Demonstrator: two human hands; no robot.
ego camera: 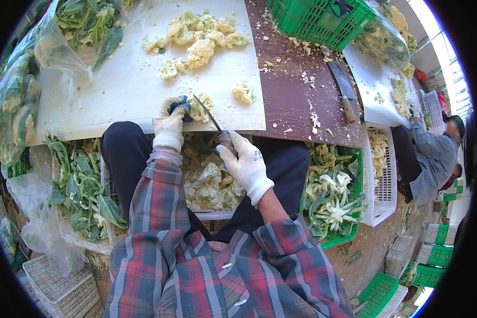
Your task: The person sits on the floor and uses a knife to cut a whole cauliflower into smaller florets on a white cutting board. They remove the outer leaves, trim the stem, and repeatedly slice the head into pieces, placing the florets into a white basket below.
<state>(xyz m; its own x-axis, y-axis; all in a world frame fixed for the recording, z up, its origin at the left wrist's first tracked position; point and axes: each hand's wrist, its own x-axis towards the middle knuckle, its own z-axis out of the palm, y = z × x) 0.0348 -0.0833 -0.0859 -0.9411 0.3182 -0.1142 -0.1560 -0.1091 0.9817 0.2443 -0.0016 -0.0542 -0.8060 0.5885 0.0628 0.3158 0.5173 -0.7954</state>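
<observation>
My left hand (170,119), in a white glove with blue fingertips, holds a cauliflower piece (201,108) just above the front edge of a white sheet (135,99). My right hand (244,161), also gloved, is closed around the dark handle of a knife (208,113). Its thin blade points up and left, in front of or against the piece; which one is not clear. Farther up the sheet lies a pile of cauliflower florets (200,51), with one floret (243,92) apart at the right. Between my knees stands a crate of cut florets (210,185).
A cleaver (342,85) lies on the brown tabletop (290,107), near a green crate (322,22). Crates of leaves (81,187) and trimmed stalks (338,214) flank my legs. Bagged cauliflowers (14,107) are at the left. A co-worker (433,155) sits at the right beside a white crate (381,202).
</observation>
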